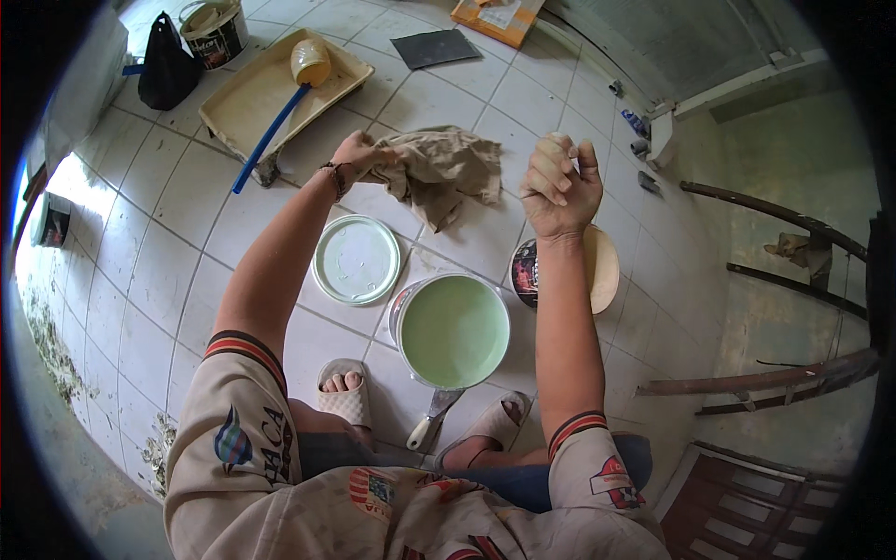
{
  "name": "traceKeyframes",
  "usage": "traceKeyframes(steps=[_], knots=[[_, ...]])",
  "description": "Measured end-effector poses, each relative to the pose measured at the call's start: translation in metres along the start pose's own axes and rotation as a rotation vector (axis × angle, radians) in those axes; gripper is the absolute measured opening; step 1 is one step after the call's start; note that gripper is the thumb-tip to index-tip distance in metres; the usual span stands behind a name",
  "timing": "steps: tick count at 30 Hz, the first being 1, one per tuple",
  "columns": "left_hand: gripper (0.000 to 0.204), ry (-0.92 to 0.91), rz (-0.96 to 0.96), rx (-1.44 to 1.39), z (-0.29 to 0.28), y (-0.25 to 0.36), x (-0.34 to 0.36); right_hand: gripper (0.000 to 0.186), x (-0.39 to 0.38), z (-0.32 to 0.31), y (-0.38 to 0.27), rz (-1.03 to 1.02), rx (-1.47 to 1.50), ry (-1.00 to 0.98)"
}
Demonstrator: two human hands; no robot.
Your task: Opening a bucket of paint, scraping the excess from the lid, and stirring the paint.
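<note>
My left hand (359, 154) grips a crumpled khaki rag (439, 168) on the tiles. My right hand (562, 182) is raised with pale-smeared, curled fingers; whether anything is inside them I cannot make out. An open bucket of light green paint (453, 327) stands between my feet, its pale lid (355, 257) lying to the left. A scraper with a white handle (422, 429) lies at the bucket's near side. Behind my right forearm is a round container with a cream top (600, 271), partly hidden.
A paint tray (233, 112) holds a roller with a blue handle (271, 135). Behind are a black bag (163, 70), a bucket (210, 47), a dark sheet (434, 47) and an orange box (495, 23). Curved wooden pieces (765, 373) stand at the right.
</note>
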State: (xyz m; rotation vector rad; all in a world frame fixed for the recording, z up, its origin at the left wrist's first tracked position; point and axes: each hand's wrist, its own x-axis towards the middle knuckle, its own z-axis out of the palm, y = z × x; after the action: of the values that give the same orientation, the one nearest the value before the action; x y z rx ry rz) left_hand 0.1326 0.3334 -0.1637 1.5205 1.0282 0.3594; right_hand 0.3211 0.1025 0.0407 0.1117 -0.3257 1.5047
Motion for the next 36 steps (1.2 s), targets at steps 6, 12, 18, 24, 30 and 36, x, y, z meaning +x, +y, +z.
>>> traceKeyframes(steps=[6, 12, 18, 24, 30, 36], knots=[[0.034, -0.023, 0.056, 0.218, 0.012, 0.026, -0.015, 0.031, -0.005, 0.012, -0.009, 0.046, -0.022, -0.022], [0.028, 0.023, 0.661, 0.191, 0.003, 0.086, -0.043, 0.025, 0.007, 0.011, 0.017, -0.086, -0.801, 0.580], [0.038, -0.358, 0.794, 0.111, 0.020, 0.155, -0.065, 0.031, 0.011, -0.071, 0.007, -0.208, -2.140, 0.392], [0.033, -0.325, 0.675, -0.146, -0.017, 0.166, -0.046, 0.034, 0.026, -0.092, 0.003, 0.303, -2.218, 0.423], [0.061, 0.427, 0.437, 0.206, -0.113, 0.081, 0.026, 0.031, 0.046, -0.099, 0.027, -0.122, -2.020, 0.565], [0.045, 0.330, -0.367, 0.893, -0.173, -0.024, -0.026, 0.036, 0.035, -0.106, -0.020, 0.053, -1.287, 1.180]])
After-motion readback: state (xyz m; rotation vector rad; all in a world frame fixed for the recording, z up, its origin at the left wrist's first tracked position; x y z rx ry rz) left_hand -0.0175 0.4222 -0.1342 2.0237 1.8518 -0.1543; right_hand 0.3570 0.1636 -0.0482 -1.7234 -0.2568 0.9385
